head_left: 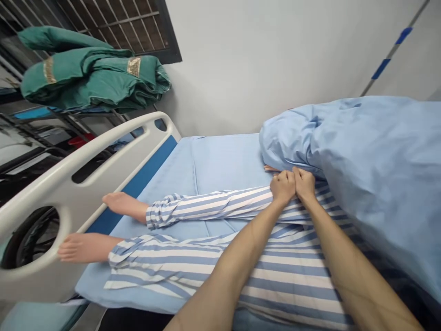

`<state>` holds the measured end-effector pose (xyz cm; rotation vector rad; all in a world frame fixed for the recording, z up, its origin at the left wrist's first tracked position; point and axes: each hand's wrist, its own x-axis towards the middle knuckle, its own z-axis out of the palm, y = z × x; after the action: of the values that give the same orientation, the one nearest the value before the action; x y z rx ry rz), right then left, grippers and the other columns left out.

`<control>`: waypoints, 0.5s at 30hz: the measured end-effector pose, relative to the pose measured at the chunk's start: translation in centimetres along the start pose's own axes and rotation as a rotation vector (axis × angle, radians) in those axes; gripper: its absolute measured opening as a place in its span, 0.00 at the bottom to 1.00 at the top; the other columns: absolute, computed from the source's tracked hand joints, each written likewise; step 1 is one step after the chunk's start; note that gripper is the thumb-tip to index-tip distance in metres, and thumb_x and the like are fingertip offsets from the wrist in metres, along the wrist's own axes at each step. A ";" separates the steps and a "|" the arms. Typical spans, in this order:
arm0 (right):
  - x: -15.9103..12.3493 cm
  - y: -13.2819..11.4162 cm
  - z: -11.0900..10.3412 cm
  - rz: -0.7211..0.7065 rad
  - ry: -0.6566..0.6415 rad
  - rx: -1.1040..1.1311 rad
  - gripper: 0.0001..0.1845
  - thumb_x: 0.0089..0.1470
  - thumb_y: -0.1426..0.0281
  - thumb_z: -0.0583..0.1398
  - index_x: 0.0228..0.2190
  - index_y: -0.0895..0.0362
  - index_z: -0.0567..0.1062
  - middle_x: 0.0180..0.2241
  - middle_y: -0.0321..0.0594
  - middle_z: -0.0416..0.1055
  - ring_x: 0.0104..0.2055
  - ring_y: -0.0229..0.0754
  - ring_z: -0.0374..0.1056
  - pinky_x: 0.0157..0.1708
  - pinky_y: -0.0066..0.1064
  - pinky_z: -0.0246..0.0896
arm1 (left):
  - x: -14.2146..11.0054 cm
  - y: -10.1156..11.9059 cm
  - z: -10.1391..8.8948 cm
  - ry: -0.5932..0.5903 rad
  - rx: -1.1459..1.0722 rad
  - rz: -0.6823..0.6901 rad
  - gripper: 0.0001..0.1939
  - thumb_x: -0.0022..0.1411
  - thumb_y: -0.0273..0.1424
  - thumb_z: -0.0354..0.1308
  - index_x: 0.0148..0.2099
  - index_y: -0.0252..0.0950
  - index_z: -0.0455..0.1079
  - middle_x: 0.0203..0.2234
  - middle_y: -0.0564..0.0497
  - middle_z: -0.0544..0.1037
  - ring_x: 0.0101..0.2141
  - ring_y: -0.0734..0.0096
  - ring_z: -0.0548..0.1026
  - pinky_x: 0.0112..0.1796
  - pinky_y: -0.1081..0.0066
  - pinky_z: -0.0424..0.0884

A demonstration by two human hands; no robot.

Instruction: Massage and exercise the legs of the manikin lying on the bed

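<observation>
A figure that looks like a care manikin lies on the bed in blue-and-white striped trousers (206,250). Its bare feet, the near foot (87,247) and the far foot (124,204), point to the footboard. My left hand (283,186) and my right hand (304,184) are side by side at the far thigh, both closed on the striped cloth, fingertips hidden. Just beyond them, a light blue quilt (372,170) is bunched over the upper body. Fingertips of the figure (270,168) show under its edge.
The white footboard (113,142) with a blue strip closes off the bed's left end. A pale blue sheet (223,156) covers the mattress. Behind the footboard, folded green padded bedding (96,76) lies on a rack, and a wheel (32,236) shows through an opening. A pole (386,62) leans by the wall.
</observation>
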<state>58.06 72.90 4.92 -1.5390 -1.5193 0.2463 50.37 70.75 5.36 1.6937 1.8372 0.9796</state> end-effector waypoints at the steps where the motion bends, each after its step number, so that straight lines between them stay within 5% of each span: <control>1: 0.3 -0.3 -0.3 -0.045 0.000 -0.132 0.26 0.57 0.54 0.46 0.16 0.57 0.64 0.16 0.41 0.61 0.21 0.38 0.54 0.25 0.30 0.46 | 0.0 -0.2 -0.1 -0.005 0.013 0.014 0.18 0.68 0.32 0.42 0.38 0.38 0.74 0.40 0.41 0.79 0.42 0.62 0.75 0.41 0.67 0.64; 5: 1.5 -0.8 -1.4 -0.155 0.043 -0.442 0.22 0.58 0.61 0.49 0.22 0.59 0.72 0.22 0.50 0.70 0.22 0.40 0.58 0.27 0.33 0.46 | 0.0 -0.4 -0.5 -0.033 0.011 0.014 0.18 0.68 0.33 0.42 0.40 0.39 0.74 0.39 0.40 0.79 0.42 0.62 0.75 0.41 0.66 0.65; 12: 1.0 2.4 -0.4 0.073 -0.107 -0.245 0.24 0.61 0.64 0.48 0.18 0.60 0.71 0.23 0.55 0.72 0.22 0.36 0.55 0.25 0.32 0.45 | 0.0 0.1 0.2 -0.043 -0.049 -0.021 0.20 0.68 0.36 0.41 0.41 0.39 0.75 0.40 0.41 0.79 0.42 0.64 0.75 0.44 0.67 0.65; 15: 0.5 2.4 -0.1 0.070 -0.123 -0.369 0.23 0.60 0.64 0.49 0.23 0.62 0.75 0.28 0.55 0.74 0.23 0.37 0.54 0.26 0.32 0.42 | 0.4 -1.1 -1.8 -0.210 -0.113 0.088 0.21 0.67 0.36 0.41 0.38 0.38 0.75 0.37 0.47 0.79 0.40 0.68 0.74 0.43 0.71 0.65</control>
<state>59.93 73.78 3.51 -1.8976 -1.6767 0.1043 48.21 70.78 5.74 1.7486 1.5566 0.8856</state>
